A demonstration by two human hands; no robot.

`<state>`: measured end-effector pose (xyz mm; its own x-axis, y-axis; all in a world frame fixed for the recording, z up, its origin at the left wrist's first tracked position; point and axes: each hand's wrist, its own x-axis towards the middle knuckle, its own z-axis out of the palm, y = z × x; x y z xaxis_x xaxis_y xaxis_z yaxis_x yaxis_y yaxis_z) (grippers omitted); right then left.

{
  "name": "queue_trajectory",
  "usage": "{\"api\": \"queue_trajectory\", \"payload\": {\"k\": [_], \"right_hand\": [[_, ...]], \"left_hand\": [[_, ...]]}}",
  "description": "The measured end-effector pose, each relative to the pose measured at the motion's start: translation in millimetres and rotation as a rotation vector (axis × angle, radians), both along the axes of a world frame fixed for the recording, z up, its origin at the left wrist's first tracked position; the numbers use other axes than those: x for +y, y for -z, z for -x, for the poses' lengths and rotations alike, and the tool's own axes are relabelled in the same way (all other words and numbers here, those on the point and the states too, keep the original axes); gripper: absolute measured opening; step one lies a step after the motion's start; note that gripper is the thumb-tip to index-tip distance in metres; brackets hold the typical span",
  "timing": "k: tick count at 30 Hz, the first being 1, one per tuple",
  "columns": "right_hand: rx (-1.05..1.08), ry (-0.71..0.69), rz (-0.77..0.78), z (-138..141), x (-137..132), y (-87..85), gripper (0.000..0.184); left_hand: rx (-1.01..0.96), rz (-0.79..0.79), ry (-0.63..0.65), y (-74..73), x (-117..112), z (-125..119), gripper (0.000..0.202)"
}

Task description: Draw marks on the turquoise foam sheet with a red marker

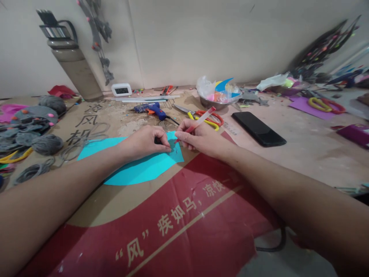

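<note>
My right hand point(197, 134) grips a red pen point(198, 125) with a translucent barrel, its tip pointing down at a sheet of bright blue paper point(138, 169). Small dark marks show on the paper just below that tip. My left hand point(147, 142) rests on the same sheet, thumb and fingers pinched together close to the pen tip. Something dark shows under its curled fingers, but what they hold cannot be made out. Beneath the paper lies a flattened red and brown cardboard sheet point(184, 223) with printed characters.
Behind my hands lie a blue glue gun point(155, 110) and scissors point(207, 117). A black phone point(258, 129) is to the right, a metal bowl point(215, 103) further back. Grey yarn balls point(47, 144) and a tall bottle point(76, 69) stand left, near a small white clock point(121, 89).
</note>
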<state>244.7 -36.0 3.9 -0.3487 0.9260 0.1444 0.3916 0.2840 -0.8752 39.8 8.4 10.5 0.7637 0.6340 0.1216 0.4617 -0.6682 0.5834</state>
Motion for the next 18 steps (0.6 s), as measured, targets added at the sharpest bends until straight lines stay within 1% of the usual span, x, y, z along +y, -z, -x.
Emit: {"api": "queue_trajectory", "payload": {"k": [12, 14, 18], "right_hand": [[-0.037, 0.001, -0.001, -1.4, 1.0, 2.5, 0.026], [-0.029, -0.019, -0.003, -0.6, -0.3, 1.3, 0.025], [-0.026, -0.112, -0.041, 2.4, -5.6, -3.1, 0.023]], "left_hand": [[-0.011, 0.001, -0.008, 0.9, 1.0, 0.3, 0.013], [-0.008, 0.006, -0.008, 1.4, 1.2, 0.7, 0.013], [0.008, -0.032, -0.013, 2.7, 1.3, 1.2, 0.016]]}}
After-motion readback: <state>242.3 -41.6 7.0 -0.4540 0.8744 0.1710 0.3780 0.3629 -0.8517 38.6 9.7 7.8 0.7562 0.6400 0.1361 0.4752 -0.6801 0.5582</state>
